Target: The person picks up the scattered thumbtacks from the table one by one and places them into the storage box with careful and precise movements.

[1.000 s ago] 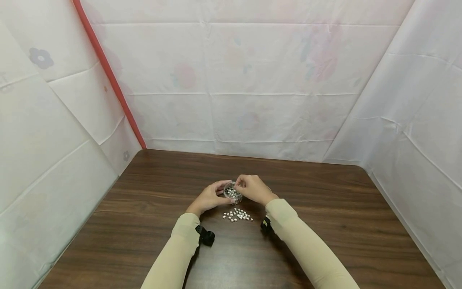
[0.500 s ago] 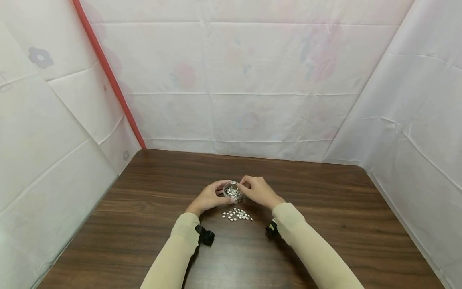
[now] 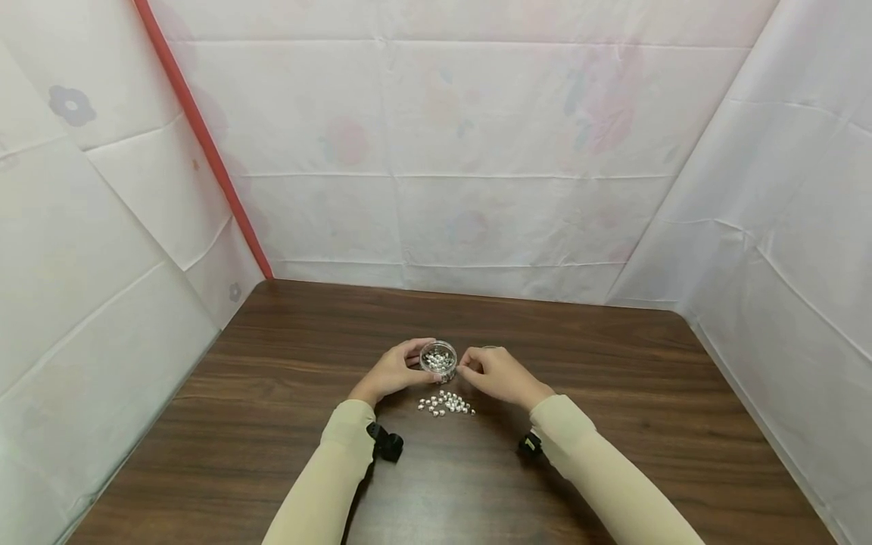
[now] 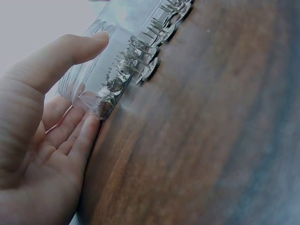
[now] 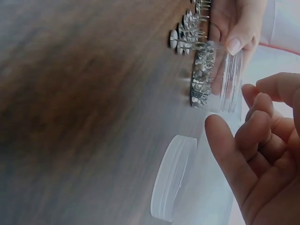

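Note:
My left hand point(image 3: 395, 372) grips a clear screw-top jar point(image 3: 449, 375), its thumb on the near side and fingers round the far side. Silver thumbtacks point(image 5: 203, 77) lie in the bottom of the jar, which stands lidless on the table. Just right of the rim is my right hand point(image 3: 500, 373), fingers loosely curled, thumb and index finger close together, no tack showing between them. A pile of loose thumbtacks point(image 3: 450, 403) lies in front of the jar, several with pins pointing up in the left wrist view.
A translucent white lid point(image 5: 173, 178) lies on the dark wooden table point(image 3: 293, 424), mostly hidden behind my right hand in the head view. White patterned sheets point(image 3: 436, 151) hang round the back and sides, with a red strip point(image 3: 197, 129) at the left corner.
My right hand has drawn back from over the jar's opening, moving right and a little toward me, uncovering the rim. The left hand and jar have stayed put.

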